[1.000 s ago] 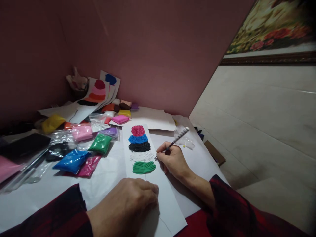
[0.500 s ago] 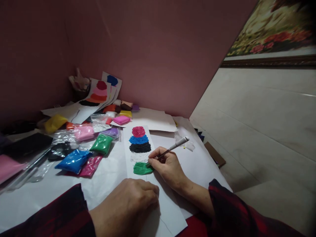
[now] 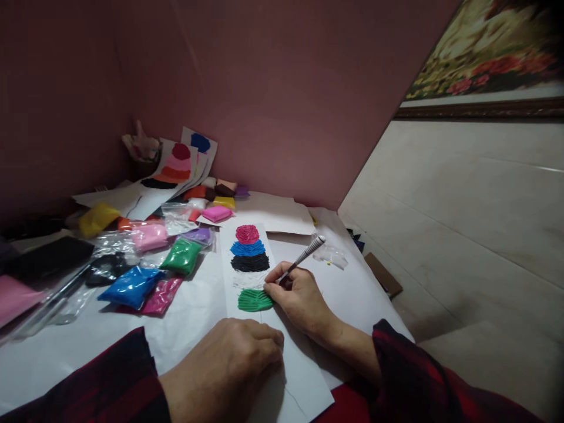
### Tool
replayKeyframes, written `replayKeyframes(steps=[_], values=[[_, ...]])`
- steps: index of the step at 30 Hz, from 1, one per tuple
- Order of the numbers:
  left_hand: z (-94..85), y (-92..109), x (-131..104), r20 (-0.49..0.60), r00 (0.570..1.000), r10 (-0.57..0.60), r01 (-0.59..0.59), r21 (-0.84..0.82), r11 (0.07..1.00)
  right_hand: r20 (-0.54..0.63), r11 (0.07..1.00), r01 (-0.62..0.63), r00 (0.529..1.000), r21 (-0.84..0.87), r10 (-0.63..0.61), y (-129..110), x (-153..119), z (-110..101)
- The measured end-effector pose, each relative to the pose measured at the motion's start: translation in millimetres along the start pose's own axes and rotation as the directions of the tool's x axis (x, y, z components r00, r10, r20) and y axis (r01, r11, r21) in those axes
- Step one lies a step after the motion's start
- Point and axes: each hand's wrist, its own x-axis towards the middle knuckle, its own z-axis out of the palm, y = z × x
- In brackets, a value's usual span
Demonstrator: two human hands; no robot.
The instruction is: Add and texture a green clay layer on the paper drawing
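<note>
Surface [image 3: 363,291] with a long paper strip [image 3: 304,367] under two hands.
The strip lies front and centre. The left hand [image 3: 229,359] rests curled on it, any grip hidden, and should keep it flat. The right hand [image 3: 304,296], at the edge of the green patch [image 3: 252,301], pinches a slim tool [image 3: 307,252]; light, even strokes would probably suit the ridges. Count: one strip, two hands, five patches [image 3: 249,262], one tool.

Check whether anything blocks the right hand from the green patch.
Nothing visible does. The right hand, holding the striped tool, is at the right edge of the green patch; the tool's tip is hidden. The left hand is on the paper strip, nearer the wearer, not between them.
</note>
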Motion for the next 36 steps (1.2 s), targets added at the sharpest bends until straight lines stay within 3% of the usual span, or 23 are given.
replayKeyframes(steps=[19,26,36], values=[[-0.6,-0.3,-1.3,0.017,1.000,-0.001,0.003,-0.071,0.997,-0.071,1.000,-0.002,0.997,-0.025,0.000,3.6,7.4,-9.5],[-4.0,2.5,0.8,0.037,0.999,-0.003,0.006,-0.059,0.998,-0.024,0.958,-0.141,0.988,0.248,0.152,11.2,10.2,-16.0],[0.1,0.1,-0.6,0.021,1.000,-0.007,0.007,-0.039,0.999,0.015,0.974,-0.068,0.998,0.216,0.066,-3.0,-12.4,-7.6]])
